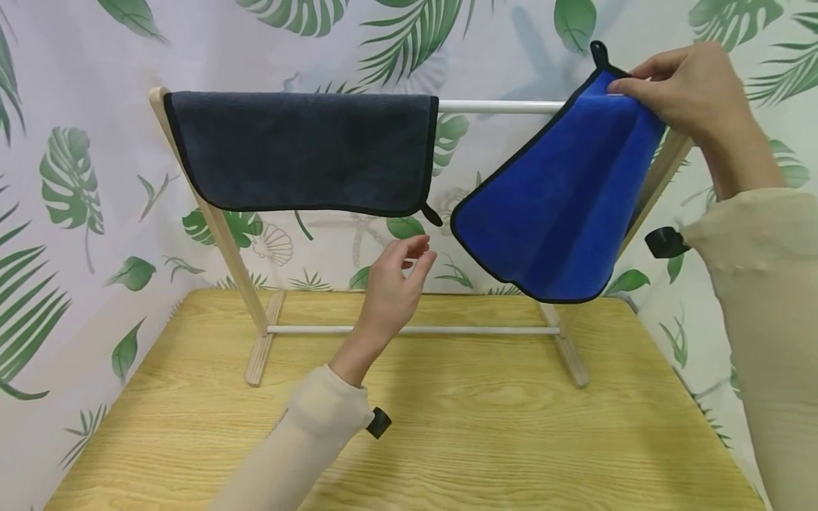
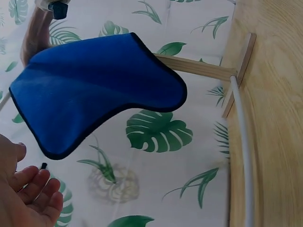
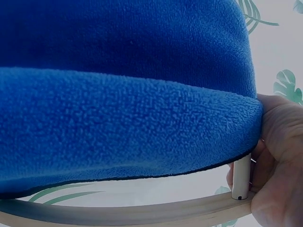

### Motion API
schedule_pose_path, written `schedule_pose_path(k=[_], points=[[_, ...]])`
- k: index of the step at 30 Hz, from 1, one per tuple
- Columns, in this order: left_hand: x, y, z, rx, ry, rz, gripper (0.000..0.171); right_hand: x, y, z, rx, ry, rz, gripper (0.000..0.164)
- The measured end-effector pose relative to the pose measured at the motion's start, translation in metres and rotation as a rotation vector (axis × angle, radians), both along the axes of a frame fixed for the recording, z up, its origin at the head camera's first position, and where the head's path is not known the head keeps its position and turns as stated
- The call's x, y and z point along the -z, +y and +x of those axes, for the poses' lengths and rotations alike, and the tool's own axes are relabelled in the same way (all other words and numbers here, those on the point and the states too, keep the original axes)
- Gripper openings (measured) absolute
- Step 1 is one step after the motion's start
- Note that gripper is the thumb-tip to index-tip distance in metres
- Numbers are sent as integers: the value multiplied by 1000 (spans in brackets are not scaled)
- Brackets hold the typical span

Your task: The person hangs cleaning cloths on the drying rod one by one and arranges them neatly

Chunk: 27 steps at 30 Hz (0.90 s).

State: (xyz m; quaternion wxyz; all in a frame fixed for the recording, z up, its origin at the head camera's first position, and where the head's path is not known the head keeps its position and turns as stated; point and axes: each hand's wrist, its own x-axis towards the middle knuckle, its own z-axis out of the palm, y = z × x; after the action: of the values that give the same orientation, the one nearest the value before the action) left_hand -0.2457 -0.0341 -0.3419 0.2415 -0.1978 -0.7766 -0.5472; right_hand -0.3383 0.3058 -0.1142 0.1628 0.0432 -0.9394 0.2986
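Note:
A blue towel [image 1: 556, 199] with black edging hangs at the right end of the rack's white top rail [image 1: 498, 107], its black loop sticking up above the rail. My right hand [image 1: 696, 89] pinches the towel's upper edge between thumb and fingers. In the right wrist view the blue cloth [image 3: 132, 127] fills most of the picture beside that hand [image 3: 279, 156]. My left hand [image 1: 396, 284] is in the air below a dark grey towel [image 1: 307, 152], fingers loosely bent, holding nothing. The left wrist view shows its fingers [image 2: 40, 191] apart from the blue towel [image 2: 99, 90].
The wooden rack's left post [image 1: 224, 248] and right foot [image 1: 565, 348] stand on a wood-grain table [image 1: 486, 426]. A white lower bar [image 1: 479, 331] joins the feet. Behind hangs a leaf-patterned white backdrop [image 1: 83, 284].

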Motion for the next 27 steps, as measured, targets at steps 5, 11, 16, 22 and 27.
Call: schedule_pose_path(k=[5,11,16,22,27], points=[[7,11,-11,4,-104,29,34,1,-1,1,2,1,2,64],[8,23,-26,-4,-206,73,38,2,-1,2,6,5,7,65],[12,32,-35,-3,-290,92,45,3,0,3,0,16,-3,64],[17,39,-41,2,-327,146,47,3,1,3,2,11,-3,67],[19,45,-44,46,-321,197,48,4,0,2,-2,14,-6,67]])
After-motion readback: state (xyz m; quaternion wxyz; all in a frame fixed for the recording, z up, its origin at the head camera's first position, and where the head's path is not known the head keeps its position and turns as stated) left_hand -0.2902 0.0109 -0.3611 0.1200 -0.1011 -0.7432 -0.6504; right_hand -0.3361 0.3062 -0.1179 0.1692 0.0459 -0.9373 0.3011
